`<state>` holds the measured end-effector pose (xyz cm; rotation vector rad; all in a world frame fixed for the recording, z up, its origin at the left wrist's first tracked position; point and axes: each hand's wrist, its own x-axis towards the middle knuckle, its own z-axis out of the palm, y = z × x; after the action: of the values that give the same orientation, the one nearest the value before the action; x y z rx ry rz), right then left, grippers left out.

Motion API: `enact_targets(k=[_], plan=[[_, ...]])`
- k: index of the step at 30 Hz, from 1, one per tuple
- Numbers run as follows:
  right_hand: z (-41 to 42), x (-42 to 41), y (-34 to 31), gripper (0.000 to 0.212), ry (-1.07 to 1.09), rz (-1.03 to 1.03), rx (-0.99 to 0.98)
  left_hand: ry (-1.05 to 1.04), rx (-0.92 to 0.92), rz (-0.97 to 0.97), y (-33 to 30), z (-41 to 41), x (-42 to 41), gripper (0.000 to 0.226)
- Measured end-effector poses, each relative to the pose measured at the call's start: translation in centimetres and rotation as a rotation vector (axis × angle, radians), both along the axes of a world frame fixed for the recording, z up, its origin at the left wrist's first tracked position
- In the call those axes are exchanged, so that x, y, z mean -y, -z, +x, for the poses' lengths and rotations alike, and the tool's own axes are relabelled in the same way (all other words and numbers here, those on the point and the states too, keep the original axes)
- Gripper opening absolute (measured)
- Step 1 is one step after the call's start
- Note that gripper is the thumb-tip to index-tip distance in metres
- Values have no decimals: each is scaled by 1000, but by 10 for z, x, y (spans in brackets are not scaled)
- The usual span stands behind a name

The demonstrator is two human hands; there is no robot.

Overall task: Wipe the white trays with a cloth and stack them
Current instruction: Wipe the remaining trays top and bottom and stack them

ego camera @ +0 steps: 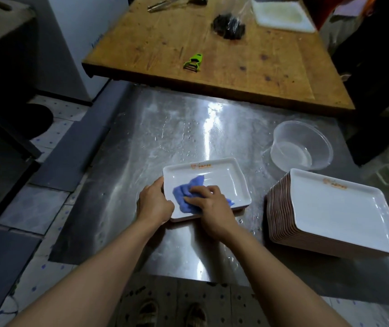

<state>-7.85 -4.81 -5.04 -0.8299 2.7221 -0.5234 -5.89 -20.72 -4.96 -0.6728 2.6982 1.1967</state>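
The room was dim, a back kitchen by the look of it, with a steel worktop (188, 128) streaked with water drops and glare from an overhead light. Behind it, butted against its far edge, stood a wooden table (212, 43) carrying a green peeler (194, 62), a dark bundle in clear plastic (229, 27), metal tongs (165, 5) and a white board (280, 15) at the far end.

Near the front of the steel lay a single white tray (221, 175), right way up, an orange logo on its far rim. The person's left hand (154, 202) gripped the tray's near-left corner, fingers curled over the rim. The right hand (209, 200) pressed a crumpled blue cloth (186, 192) down onto the tray's floor, fingers bent over the cloth, which spilled out to either side of the hand.

To the right, well apart from that tray, sat a tall stack of trays (330, 208), brown edges showing down the side, the top one white with the same orange mark. Just behind the stack rested a clear plastic bowl (302, 147), tilted a little toward the viewer. Two sandalled feet showed on the tiled floor (47, 279) below.
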Motion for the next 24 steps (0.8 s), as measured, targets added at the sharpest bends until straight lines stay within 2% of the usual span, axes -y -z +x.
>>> enact_targets(k=[4, 8, 11, 14, 17, 21, 24], plan=[[-6, -42, -12, 49, 206, 137, -16, -20, 42, -52, -2, 0, -4, 55], [-4, -51, -20, 37, 311, 335, -111, -14, 52, -75, -5, 0, -4, 54], [1, -49, -27, 33, 358, 365, -130, 2, 81, -163, -9, -1, -7, 49], [6, -53, -36, 31, 388, 333, -97, 25, 81, -343, -14, 5, -18, 53], [13, -60, -43, 34, 441, 230, -106, 168, -56, -439, -13, 11, -38, 53], [19, -67, -56, 34, 543, 27, -142, 493, -94, -467, -7, 8, -66, 37], [19, -72, -64, 27, 595, -113, -156, 543, -94, -538, -1, 8, -80, 21]])
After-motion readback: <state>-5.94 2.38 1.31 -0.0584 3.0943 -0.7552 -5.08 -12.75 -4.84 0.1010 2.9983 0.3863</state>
